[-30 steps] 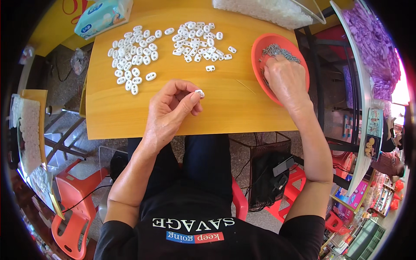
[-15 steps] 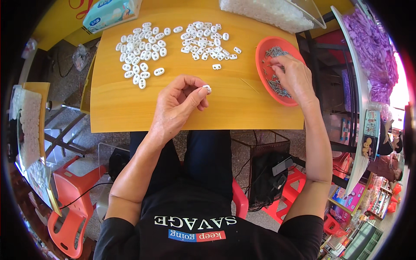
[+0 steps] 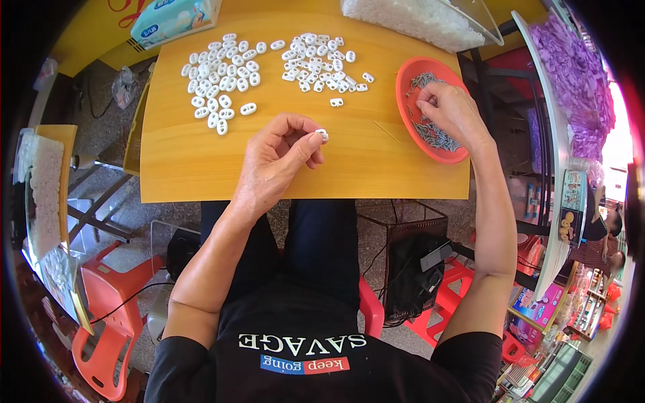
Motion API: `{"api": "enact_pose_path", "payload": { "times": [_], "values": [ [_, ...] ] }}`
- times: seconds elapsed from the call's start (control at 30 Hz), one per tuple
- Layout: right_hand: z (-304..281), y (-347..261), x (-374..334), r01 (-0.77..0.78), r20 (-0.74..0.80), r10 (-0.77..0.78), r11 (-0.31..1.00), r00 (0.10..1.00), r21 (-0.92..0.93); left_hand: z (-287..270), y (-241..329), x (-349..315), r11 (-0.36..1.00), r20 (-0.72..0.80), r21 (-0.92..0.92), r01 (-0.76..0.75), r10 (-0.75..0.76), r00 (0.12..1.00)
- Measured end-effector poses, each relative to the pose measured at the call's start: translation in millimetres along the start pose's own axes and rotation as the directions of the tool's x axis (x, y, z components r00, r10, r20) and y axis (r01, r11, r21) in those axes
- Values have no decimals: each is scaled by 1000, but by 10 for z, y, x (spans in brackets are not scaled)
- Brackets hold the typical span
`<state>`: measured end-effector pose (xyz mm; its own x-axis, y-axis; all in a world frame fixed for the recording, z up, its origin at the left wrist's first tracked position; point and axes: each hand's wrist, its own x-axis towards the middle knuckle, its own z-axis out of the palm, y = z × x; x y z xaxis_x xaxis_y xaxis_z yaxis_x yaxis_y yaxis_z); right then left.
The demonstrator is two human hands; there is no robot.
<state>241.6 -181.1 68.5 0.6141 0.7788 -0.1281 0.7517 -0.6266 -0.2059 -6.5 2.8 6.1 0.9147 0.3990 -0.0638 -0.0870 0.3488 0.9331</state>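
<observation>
Between its thumb and index finger my left hand point(image 3: 282, 153) pinches a small white two-holed plastic piece point(image 3: 322, 135), held above the near middle of the table. Over a red bowl point(image 3: 401, 87) on the right is my right hand point(image 3: 451, 111). Its thumb and fingertips are pressed together, and whatever is in them is too small or hidden to name. Small grey metal pieces point(image 3: 440, 139), seemingly screws, lie in the bowl. Two groups of white plastic pieces cover the far table: smooth oval ones point(image 3: 225, 70) at left, others point(image 3: 316, 60) near the middle.
A thin yellowish stick point(image 3: 387, 131) lies on the yellow table point(image 3: 201, 168) left of the bowl. One white piece point(image 3: 336, 103) sits apart. At the back stand a tissue pack point(image 3: 176, 21) and a clear bin of whitish pieces point(image 3: 410, 23). Purple pieces point(image 3: 574, 87) fill the right shelf.
My right hand has shifted slightly within the bowl, and its fingertips have drawn closer together. My left hand stays in place with the white piece.
</observation>
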Motion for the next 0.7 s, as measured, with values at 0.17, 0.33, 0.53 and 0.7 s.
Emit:
{"api": "enact_pose_path", "payload": {
  "times": [0.17,0.33,0.53,0.7],
  "values": [
    [-40,-8,-53,31,-152,-36,999,988,-30,-10,-5,27,999,-16,-52,10,-11,1000],
    [-41,-476,-202,148,-375,107,793,921,591,-37,13,32,991,-5,-131,8,-8,1000],
    [498,-1108,-305,267,-383,120,531,916,804,-38,17,33,992,-1,-128,4,-4,1000],
    [803,-1377,-310,236,-249,174,92,953,967,-64,35,14,986,-13,-164,17,-20,1000]
  ]
}}
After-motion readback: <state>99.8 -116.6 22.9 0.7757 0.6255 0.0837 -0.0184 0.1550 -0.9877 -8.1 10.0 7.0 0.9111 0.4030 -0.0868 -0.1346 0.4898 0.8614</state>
